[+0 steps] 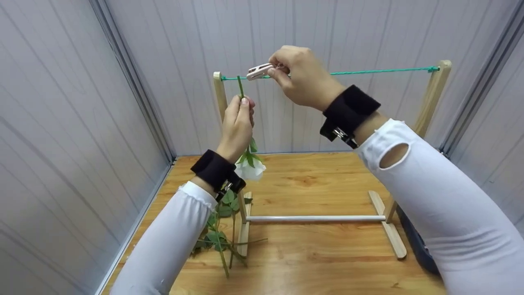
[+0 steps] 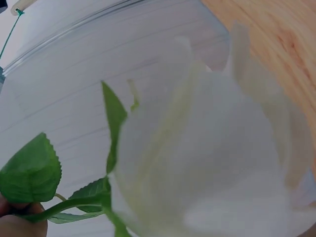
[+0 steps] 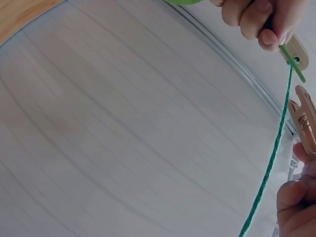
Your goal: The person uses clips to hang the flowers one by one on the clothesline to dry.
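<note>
My left hand [image 1: 237,125] pinches the green stem of a white rose [image 1: 251,170], which hangs head down below the fingers. The stem's cut end [image 1: 240,85] points up beside the green cord [image 1: 380,71]. In the left wrist view the large white bloom [image 2: 212,143] and green leaves [image 2: 32,168] fill much of the frame. Up to the right, my right hand [image 1: 305,76] holds a pale pink clothespin [image 1: 258,71] by its handles. The clothespin's tip is close to the cord and the stem end; in the right wrist view it [image 3: 304,121] appears apart from the stem.
A wooden stand has a left post [image 1: 220,92] and a right post [image 1: 436,98] joined by a white bar [image 1: 315,218]. Leafy stems [image 1: 219,241] lie by its left foot. A dark object [image 1: 417,241] sits behind the right sleeve. Pale panels surround the wooden table [image 1: 311,262].
</note>
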### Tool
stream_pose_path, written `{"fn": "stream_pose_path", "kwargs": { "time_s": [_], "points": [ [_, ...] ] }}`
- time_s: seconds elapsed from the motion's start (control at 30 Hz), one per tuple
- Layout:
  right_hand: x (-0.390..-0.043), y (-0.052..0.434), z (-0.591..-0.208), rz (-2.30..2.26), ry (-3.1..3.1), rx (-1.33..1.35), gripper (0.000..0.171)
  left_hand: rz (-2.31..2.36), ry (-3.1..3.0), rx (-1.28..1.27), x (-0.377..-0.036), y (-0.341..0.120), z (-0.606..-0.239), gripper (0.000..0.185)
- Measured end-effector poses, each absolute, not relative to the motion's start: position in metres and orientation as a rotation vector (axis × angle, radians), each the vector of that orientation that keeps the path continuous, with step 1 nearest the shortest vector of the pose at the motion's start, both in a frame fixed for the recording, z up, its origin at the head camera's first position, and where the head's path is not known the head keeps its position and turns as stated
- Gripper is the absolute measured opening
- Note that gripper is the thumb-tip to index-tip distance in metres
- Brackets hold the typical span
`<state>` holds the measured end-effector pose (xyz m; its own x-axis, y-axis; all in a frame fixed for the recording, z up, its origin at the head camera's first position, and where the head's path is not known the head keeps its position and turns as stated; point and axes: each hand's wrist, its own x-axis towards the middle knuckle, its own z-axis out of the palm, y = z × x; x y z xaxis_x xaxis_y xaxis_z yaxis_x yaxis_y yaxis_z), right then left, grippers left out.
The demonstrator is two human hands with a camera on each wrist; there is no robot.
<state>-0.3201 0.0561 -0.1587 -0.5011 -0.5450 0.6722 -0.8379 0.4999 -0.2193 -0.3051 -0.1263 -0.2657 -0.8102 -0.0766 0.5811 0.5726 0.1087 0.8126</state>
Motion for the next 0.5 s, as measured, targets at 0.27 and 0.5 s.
{"fn": "stream_pose_path", "kwargs": {
  "time_s": [0.27, 0.5],
  "points": [
    [-0.327, 0.048, -0.152, 0.722, -2.344, 1.142, 0.023, -1.764, -1.933, -0.468, -0.311, -0.123, -0.266, 0.030],
    [-0.331, 0.044, -0.150, 0.691, -2.415, 1.158, 0.021, -1.726, -1.942, -0.462, -0.313, -0.122, -0.268, 0.029]
  ]
}}
